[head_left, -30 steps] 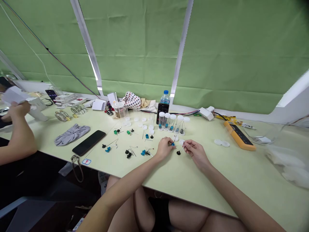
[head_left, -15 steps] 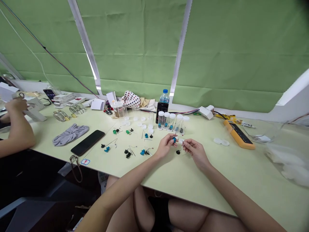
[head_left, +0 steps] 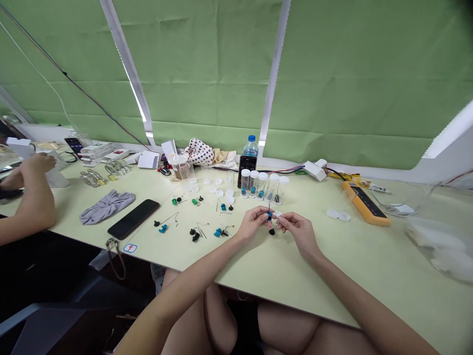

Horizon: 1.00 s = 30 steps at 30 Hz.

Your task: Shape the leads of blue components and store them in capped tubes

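My left hand (head_left: 254,224) pinches a small blue part (head_left: 269,216) with a thin dark rod standing up from it. Close beside it, my right hand (head_left: 298,230) has thumb and forefinger pressed together at the blue part's right side; what they grip is too small to make out. Just below the fingertips a round black piece (head_left: 272,231) lies on the table. Behind my hands stand several clear tubes with white caps (head_left: 262,185), some with blue parts inside. To the left lie small groups of blue parts (head_left: 163,229), green parts (head_left: 194,201), black pieces (head_left: 195,236) and thin metal rods.
A dark phone (head_left: 133,219) and a grey cloth (head_left: 107,207) lie at the left. An upright phone (head_left: 247,166) leans before a bottle (head_left: 251,146). An orange power strip (head_left: 365,203) sits at the right. Another person's arm (head_left: 35,197) reaches in at far left.
My right fingertips have come closer to the blue part in my left hand. The rod on the blue part now stands more upright. The other person's hand at far left has moved right.
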### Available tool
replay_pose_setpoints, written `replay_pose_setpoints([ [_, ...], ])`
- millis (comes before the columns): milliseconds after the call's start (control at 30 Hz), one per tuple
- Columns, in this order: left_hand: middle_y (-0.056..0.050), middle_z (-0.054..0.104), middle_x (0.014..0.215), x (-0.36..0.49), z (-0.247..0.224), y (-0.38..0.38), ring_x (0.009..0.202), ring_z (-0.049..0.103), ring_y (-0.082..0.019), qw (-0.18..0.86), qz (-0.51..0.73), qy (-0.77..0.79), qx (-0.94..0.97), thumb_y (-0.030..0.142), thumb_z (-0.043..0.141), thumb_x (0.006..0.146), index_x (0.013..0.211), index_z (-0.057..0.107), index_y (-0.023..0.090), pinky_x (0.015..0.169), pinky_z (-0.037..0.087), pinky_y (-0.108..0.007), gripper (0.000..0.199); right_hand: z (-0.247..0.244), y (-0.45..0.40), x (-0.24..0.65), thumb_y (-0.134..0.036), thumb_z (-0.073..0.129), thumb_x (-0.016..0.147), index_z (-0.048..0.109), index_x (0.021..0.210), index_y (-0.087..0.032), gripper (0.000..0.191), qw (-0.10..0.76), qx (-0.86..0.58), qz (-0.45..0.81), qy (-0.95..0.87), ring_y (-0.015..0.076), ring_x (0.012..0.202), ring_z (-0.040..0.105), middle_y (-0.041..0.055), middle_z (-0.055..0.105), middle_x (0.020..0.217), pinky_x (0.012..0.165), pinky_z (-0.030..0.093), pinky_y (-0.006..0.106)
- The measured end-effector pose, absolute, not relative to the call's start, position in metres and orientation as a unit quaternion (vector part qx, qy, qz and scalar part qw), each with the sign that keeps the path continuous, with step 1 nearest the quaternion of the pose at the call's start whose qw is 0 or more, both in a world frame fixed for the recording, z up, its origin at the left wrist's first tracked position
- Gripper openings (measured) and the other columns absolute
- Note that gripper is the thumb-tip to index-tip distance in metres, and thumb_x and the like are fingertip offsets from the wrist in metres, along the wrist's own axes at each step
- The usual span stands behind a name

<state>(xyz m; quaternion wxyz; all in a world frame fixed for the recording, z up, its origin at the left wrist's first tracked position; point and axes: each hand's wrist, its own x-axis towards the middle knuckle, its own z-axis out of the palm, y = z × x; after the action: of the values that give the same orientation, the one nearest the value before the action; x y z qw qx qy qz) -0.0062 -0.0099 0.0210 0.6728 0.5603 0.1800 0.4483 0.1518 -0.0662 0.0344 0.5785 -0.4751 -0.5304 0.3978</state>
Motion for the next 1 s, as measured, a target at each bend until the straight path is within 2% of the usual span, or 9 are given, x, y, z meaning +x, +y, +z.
replay_pose_setpoints([
  [567, -0.006, 0.063, 0.075, -0.0049, 0.0204, -0.0115, 0.061, 0.059, -0.013, 0.664, 0.438, 0.183, 0.578, 0.039, 0.063, 0.074, 0.097, 0.059, 0.011, 0.067, 0.049, -0.031, 0.036, 0.0336, -0.0682, 0.1472, -0.048, 0.067, 0.071, 0.064, 0.076, -0.019, 0.03, 0.565, -0.485, 0.38, -0.549, 0.0155, 0.06, 0.057, 0.0037, 0.063, 0.066, 0.056, 0.046, 0.029],
  [1000, -0.007, 0.061, 0.082, -0.0035, 0.0195, -0.0105, 0.059, 0.06, -0.013, 0.655, 0.446, 0.188, 0.58, 0.038, 0.067, 0.071, 0.087, 0.057, 0.011, 0.063, 0.049, -0.031, 0.033, 0.033, -0.0695, 0.1481, -0.045, 0.068, 0.071, 0.064, 0.076, -0.018, 0.028, 0.564, -0.492, 0.37, -0.551, 0.0153, 0.06, 0.057, 0.0033, 0.063, 0.067, 0.057, 0.046, 0.029],
])
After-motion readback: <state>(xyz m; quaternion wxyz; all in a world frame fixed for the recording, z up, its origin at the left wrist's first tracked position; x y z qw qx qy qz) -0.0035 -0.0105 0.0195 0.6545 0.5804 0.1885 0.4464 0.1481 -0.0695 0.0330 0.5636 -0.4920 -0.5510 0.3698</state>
